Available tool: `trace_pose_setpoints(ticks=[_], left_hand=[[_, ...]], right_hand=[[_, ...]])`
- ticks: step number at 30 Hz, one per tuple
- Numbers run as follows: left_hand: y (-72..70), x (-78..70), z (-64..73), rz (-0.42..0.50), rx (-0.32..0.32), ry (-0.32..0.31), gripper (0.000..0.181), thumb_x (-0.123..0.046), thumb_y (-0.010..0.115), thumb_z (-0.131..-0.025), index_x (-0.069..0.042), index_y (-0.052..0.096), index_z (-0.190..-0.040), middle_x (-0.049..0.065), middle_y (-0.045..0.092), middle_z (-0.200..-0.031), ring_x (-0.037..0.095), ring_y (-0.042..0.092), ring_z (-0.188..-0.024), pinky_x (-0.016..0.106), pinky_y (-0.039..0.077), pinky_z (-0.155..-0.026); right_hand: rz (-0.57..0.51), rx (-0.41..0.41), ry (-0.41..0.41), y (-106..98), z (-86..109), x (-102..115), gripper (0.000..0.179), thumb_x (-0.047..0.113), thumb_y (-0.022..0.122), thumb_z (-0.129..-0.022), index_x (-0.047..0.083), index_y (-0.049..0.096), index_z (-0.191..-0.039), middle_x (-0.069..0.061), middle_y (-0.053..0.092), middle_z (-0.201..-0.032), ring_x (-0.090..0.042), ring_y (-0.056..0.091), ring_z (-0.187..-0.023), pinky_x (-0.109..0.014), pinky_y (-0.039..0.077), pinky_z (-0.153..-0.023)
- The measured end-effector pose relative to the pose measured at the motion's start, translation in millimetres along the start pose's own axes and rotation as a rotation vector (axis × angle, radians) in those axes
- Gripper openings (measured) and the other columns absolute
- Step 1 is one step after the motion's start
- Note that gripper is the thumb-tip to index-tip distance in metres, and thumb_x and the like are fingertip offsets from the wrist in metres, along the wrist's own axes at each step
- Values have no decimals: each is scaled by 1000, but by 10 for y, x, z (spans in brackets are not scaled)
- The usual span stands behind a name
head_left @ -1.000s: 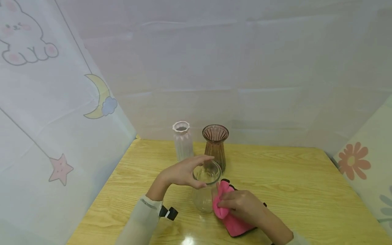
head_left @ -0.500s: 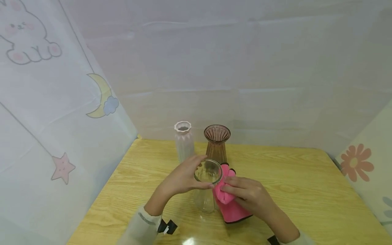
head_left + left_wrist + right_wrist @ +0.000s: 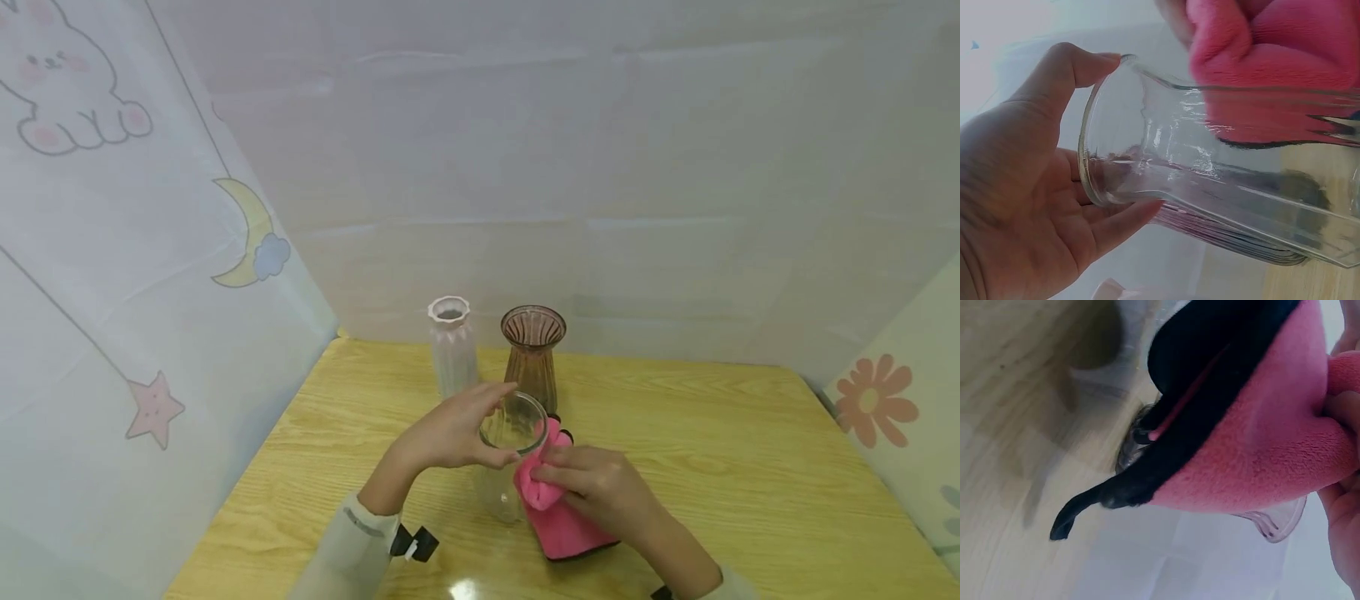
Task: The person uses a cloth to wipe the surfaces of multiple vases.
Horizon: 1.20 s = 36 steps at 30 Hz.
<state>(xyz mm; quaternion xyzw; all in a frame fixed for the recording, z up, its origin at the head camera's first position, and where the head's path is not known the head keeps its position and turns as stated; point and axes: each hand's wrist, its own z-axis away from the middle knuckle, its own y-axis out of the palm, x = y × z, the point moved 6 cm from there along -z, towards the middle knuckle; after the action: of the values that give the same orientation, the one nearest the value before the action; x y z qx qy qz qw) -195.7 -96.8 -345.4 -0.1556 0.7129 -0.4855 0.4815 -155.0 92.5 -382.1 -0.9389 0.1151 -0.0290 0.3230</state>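
Backdrop point(image 3: 525, 150): pale creased sheet behind the table point(image 3: 712, 450) and at both sides, printed with a rabbit point(image 3: 71, 92), moon point(image 3: 257, 215) and star point(image 3: 155, 407) at left, a flower point(image 3: 873, 400) at right.

Table: yellow wood grain, rounded far corner at right.

Sleeves point(image 3: 341, 542): pale, one on each arm.

Pink cloth point(image 3: 566, 529): plush, black edging; top bunched in the right hand point(image 3: 600, 487), lower part spread below, at the right side of the clear vase point(image 3: 1210, 162).

Clear vase: see-through glass, flared mouth, about upright over the near middle of the table; whether its base touches the table cannot be told.

Brown vase point(image 3: 532, 367): ribbed glass, upright, just behind the clear vase.

White vase point(image 3: 453, 358): fluted, scalloped mouth, upright, left of the brown vase, apart from it.

Left hand point(image 3: 457, 429): thumb and fingers curved round the clear vase's rim and neck, clamped on it from opposite sides.

Right hand: fingers together, pinching the pink cloth.

Wrist piece point(image 3: 416, 543): black, on the left arm.
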Motion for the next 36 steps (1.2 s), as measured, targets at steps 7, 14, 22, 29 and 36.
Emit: trace_pose_setpoints(ticks=[7, 14, 22, 29, 36], left_hand=[[3, 47, -78, 41, 81, 67, 90, -31, 76, -85, -8, 30, -159, 8, 37, -160, 29, 53, -133, 41, 43, -112], [24, 102, -89, 93, 87, 78, 92, -35, 76, -87, -12, 27, -161, 4, 29, -165, 24, 36, -147, 45, 34, -119], [42, 61, 14, 101, -65, -38, 106, -57, 81, -80, -10, 29, -160, 7, 37, -160, 26, 40, -143, 47, 39, -115], [43, 10, 15, 42, -88, -81, 101, -61, 79, -79, -7, 38, -154, 9, 53, -144, 21, 58, -120, 39, 54, -94], [24, -4, 5, 13, -59, -72, 96, -58, 80, -80, -8, 42, -152, 8, 58, -137, 20, 61, -117, 37, 54, -92]], right_hand=[[-27, 163, 39, 145, 139, 20, 30, 1, 83, -70, 20, 80, -93, 6, 75, -92, -6, 71, -86, -18, 57, -75], [-45, 254, 75, 190, 204, -3, 37, -4, 85, -65, 22, 80, -92, 9, 75, -91, -5, 71, -87, -18, 57, -77], [-5, 19, 38, -144, -3, -48, 28, 19, 54, -106, 17, 81, -101, -3, 78, -100, -18, 75, -91, -31, 60, -81], [38, -92, -40, -189, -110, -35, 32, 17, 49, -108, 14, 81, -103, -6, 78, -99, -22, 75, -87, -35, 61, -80], [27, -135, -57, -95, -48, -25, 30, 17, 51, -107, 14, 81, -101, -7, 78, -96, -22, 75, -84, -36, 61, -77]])
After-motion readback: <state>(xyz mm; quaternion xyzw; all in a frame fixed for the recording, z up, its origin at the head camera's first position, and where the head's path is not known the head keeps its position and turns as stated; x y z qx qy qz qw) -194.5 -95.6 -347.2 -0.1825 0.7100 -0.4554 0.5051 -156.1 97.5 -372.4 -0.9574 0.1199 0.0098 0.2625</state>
